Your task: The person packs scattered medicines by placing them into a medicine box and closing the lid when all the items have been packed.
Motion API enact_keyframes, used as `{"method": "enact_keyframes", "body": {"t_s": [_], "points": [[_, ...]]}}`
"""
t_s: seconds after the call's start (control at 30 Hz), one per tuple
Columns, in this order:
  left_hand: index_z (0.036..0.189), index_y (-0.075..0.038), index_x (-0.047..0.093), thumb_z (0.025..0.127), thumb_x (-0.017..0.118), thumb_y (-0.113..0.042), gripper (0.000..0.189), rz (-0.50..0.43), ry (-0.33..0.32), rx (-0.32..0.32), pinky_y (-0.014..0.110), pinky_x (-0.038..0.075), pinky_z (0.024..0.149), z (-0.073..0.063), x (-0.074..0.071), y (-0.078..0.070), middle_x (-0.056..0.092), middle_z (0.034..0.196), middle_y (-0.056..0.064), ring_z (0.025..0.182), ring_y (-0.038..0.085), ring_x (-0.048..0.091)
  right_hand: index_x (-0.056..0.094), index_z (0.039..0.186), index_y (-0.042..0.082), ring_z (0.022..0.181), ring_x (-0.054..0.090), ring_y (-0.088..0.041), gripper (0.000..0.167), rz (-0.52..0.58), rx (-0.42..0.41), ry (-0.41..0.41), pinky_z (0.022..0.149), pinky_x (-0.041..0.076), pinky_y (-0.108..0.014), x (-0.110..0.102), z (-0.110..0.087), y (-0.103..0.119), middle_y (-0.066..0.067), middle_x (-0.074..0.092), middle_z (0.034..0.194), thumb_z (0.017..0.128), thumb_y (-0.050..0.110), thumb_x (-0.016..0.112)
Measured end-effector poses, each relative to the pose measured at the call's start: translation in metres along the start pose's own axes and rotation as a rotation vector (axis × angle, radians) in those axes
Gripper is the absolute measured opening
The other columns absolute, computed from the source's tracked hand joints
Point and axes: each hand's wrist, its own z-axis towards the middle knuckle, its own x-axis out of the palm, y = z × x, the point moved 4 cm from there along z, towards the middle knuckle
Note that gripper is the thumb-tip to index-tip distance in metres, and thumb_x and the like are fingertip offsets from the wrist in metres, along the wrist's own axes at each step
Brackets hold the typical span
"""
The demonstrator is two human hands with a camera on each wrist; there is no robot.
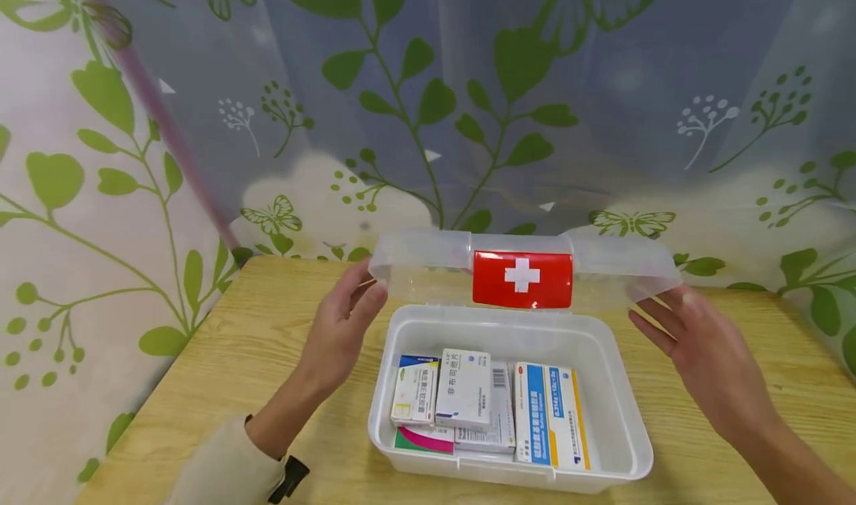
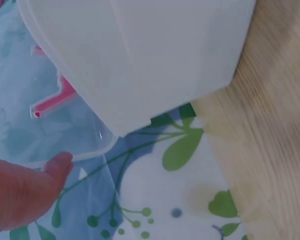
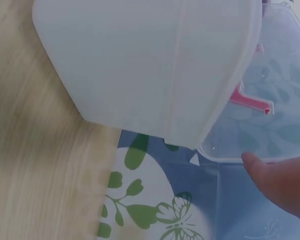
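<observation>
A translucent plastic medicine box (image 1: 511,319) stands uncovered on the table, with several medicine packets inside. Its clear lid (image 1: 428,286) is raised at the back rim and bears a red label with a white cross (image 1: 521,278). My left hand (image 1: 341,330) holds the lid's left end between thumb and fingers. At the opposite end, my right hand (image 1: 712,356) grips the lid's edge, fingers partly behind it. Both wrist views show the box's white side wall (image 2: 175,55) and a thumb (image 3: 275,180) at the lid's edge; the other fingers are out of sight there.
Among the packets are a white box (image 1: 464,390), a blue and orange-striped box (image 1: 551,416) and a small yellow-white box (image 1: 414,390). Under everything lies a wood-grain table (image 1: 267,341). A leaf-patterned curtain (image 1: 535,119) hangs right behind it.
</observation>
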Motion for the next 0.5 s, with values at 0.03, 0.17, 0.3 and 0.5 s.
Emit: {"method": "enact_keyframes", "body": {"t_s": [0.03, 0.17, 0.3, 0.5], "points": [[0.141, -0.008, 0.042, 0.1, 0.048, -0.025, 0.045, 0.003, -0.004, -0.001, 0.045, 0.04, 0.102, -0.003, 0.001, 0.0, 0.051, 0.132, 0.009, 0.122, 0.022, 0.05, 0.035, 0.146, 0.001, 0.13, 0.044, -0.02, 0.042, 0.008, -0.012, 0.003, 0.102, 0.038, -0.03, 0.001, -0.002, 0.0, -0.009, 0.04, 0.145, 0.105, 0.007, 0.024], [0.139, -0.01, 0.044, 0.101, 0.047, -0.02, 0.039, -0.028, -0.037, 0.015, 0.037, 0.042, 0.101, -0.014, 0.004, 0.0, 0.052, 0.13, 0.005, 0.119, 0.022, 0.051, 0.03, 0.147, -0.001, 0.127, 0.047, -0.02, 0.043, -0.043, -0.066, 0.002, 0.103, 0.037, -0.03, 0.006, -0.012, 0.0, -0.011, 0.039, 0.144, 0.106, 0.005, 0.022], [0.14, -0.009, 0.042, 0.102, 0.047, -0.018, 0.04, -0.081, -0.023, 0.06, 0.033, 0.045, 0.097, -0.026, 0.008, 0.003, 0.051, 0.132, 0.009, 0.118, 0.032, 0.051, 0.026, 0.148, -0.005, 0.128, 0.044, -0.017, 0.043, -0.119, -0.132, 0.011, 0.103, 0.036, -0.025, 0.01, -0.022, -0.001, -0.011, 0.037, 0.147, 0.105, 0.002, 0.022], [0.145, -0.012, 0.037, 0.102, 0.043, -0.014, 0.043, -0.127, 0.02, 0.098, 0.034, 0.047, 0.096, -0.04, 0.011, 0.005, 0.05, 0.134, 0.011, 0.119, 0.031, 0.05, 0.033, 0.146, -0.001, 0.129, 0.039, -0.012, 0.043, -0.343, -0.066, -0.107, 0.096, 0.039, -0.013, 0.01, -0.036, -0.006, -0.005, 0.032, 0.152, 0.103, -0.002, 0.031]]}}
